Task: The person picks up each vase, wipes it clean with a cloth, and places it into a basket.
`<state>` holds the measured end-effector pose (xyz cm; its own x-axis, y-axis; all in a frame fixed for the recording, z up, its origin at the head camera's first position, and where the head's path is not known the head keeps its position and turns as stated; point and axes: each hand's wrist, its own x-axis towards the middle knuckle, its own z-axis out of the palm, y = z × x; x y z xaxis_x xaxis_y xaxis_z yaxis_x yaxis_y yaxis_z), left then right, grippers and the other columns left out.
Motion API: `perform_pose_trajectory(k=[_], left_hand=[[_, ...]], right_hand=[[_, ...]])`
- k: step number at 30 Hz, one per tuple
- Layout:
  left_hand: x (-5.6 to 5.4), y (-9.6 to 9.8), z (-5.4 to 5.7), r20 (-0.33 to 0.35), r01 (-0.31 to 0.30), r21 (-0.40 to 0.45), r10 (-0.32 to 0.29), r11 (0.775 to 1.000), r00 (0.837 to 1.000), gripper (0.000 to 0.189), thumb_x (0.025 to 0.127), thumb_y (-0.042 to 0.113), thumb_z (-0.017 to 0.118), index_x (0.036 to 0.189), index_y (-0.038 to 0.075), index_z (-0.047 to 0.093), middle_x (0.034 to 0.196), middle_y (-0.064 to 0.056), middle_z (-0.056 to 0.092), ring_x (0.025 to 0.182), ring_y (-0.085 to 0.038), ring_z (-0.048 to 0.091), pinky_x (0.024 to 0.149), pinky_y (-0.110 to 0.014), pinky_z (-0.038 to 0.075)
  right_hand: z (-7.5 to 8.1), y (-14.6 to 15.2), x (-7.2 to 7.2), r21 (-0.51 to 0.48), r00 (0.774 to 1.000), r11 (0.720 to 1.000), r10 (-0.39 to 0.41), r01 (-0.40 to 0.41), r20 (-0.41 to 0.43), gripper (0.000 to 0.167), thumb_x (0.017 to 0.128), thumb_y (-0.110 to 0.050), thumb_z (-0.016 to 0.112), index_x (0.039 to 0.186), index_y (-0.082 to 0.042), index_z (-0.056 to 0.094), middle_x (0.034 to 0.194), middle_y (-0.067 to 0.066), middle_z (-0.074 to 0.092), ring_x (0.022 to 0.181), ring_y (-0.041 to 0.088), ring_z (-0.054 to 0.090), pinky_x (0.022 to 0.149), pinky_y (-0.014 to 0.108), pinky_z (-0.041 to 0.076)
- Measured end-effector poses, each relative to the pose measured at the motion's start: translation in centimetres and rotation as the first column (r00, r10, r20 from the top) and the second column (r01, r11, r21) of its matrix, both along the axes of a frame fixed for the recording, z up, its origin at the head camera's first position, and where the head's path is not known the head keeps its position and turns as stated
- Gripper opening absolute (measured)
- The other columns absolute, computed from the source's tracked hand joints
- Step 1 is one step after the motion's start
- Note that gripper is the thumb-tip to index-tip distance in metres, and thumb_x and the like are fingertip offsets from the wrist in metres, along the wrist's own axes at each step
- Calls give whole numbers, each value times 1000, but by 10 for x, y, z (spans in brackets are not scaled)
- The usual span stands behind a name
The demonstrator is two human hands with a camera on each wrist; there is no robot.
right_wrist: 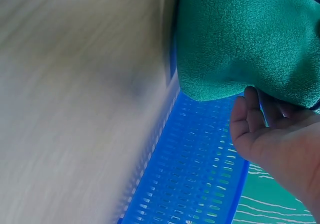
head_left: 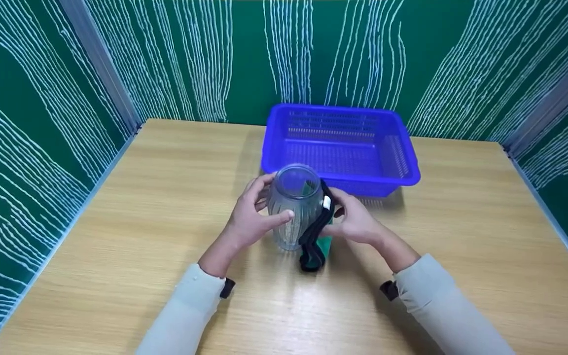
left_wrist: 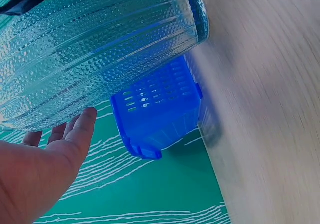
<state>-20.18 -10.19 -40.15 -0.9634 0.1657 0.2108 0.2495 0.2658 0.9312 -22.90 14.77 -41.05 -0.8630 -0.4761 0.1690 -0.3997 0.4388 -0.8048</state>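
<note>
A clear ribbed glass jar [head_left: 298, 203] with an open mouth stands upright before me; whether its base touches the table I cannot tell. My left hand [head_left: 250, 219] grips its left side, thumb in front and fingers behind. On the jar's right side hangs a green fuzzy cloth [right_wrist: 235, 38] with a black band [head_left: 315, 236] and a small white tag. My right hand [head_left: 358, 220] holds this cloth against the glass, its fingers at the cloth's edge in the right wrist view. Part of the right fingers is hidden behind the cloth.
A blue-purple plastic basket [head_left: 336, 178] with slotted walls stands just behind the jar on the wooden table [head_left: 165, 207]. Green panels with white wavy lines [head_left: 249, 59] enclose the back and both sides of the table.
</note>
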Motion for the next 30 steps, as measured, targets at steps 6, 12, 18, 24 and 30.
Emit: perform_pose_trajectory(k=[6, 12, 18, 24, 30], left_hand=[[0, -1, 2, 2, 0, 3, 0, 1000, 1000, 73, 73, 37, 82, 137, 29, 47, 132, 3, 52, 125, -16, 51, 107, -39, 44], [0, -2, 4, -18, -8, -20, 7, 1000, 1000, 72, 74, 38, 81, 137, 28, 48, 132, 5, 53, 123, -14, 52, 104, -38, 46], [1, -2, 6, -16, 1, -30, -1, 1000, 1000, 73, 74, 36, 82, 138, 26, 47, 130, 4, 55, 120, -14, 53, 101, -37, 49], [1, -2, 7, 12, 3, -14, -3, 1000, 1000, 73, 73, 35, 83, 138, 27, 48, 124, 4, 58, 117, -15, 55, 97, -38, 52], [1, -2, 6, 41, -1, -26, 3, 1000, 999, 72, 73, 40, 82, 136, 35, 47, 127, 7, 56, 119, -15, 53, 97, -39, 52]], right_hand=[[7, 1, -1, -14, 1000, 1000, -11, 10, -22, 79, 66, -19, 84, 137, -9, 50, 112, 8, 64, 92, 17, 56, 80, 33, 50], [15, 2, -3, -126, 1000, 992, -1, 3, 16, 82, 68, -12, 82, 142, -9, 46, 116, 10, 62, 92, 18, 56, 82, 32, 52], [20, 2, -3, -188, 1000, 982, 8, -5, 13, 80, 69, -10, 82, 141, -11, 47, 116, 8, 63, 88, 17, 58, 78, 30, 53], [25, 1, -3, -181, 1000, 984, -2, 3, 4, 81, 69, -10, 83, 142, -13, 47, 115, 7, 63, 90, 19, 59, 78, 29, 53], [32, 0, -1, -183, 1000, 983, 12, -13, -3, 80, 70, -10, 83, 142, -13, 47, 122, 8, 62, 96, 23, 58, 80, 29, 52]])
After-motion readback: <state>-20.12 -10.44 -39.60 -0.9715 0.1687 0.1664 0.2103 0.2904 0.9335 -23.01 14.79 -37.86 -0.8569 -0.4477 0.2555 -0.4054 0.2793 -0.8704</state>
